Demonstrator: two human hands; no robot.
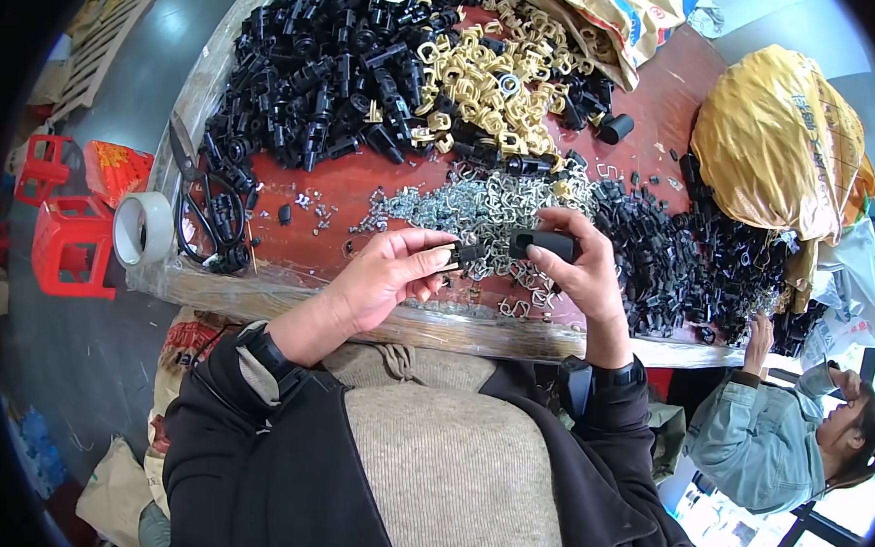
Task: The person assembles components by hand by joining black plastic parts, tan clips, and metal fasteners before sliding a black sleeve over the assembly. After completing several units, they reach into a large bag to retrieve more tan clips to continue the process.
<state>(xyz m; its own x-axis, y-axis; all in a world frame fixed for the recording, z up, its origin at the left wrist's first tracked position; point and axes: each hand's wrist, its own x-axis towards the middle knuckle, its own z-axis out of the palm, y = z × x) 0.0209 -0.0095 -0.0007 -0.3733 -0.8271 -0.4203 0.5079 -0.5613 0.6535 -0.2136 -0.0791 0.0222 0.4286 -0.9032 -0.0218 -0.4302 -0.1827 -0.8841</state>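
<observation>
Near the front edge of the red table, my left hand (382,278) pinches a small black plastic part (470,252) with a gold-coloured piece along it. Just to its right, my right hand (583,262) grips a black hollow plastic housing (547,245) between thumb and fingers, its open end turned toward the left hand's part. A narrow gap separates the two. Beneath and behind the hands lie bent metal hooks (522,200) and small silvery pieces (437,207) in loose heaps.
Farther back are piles of black plastic housings (335,62) and gold-coloured clips (494,81). Small black parts (650,246) are heaped at right, near a yellow sack (781,139). Scissors (198,184) and a tape roll (144,228) sit left. Another person (778,435) works at right.
</observation>
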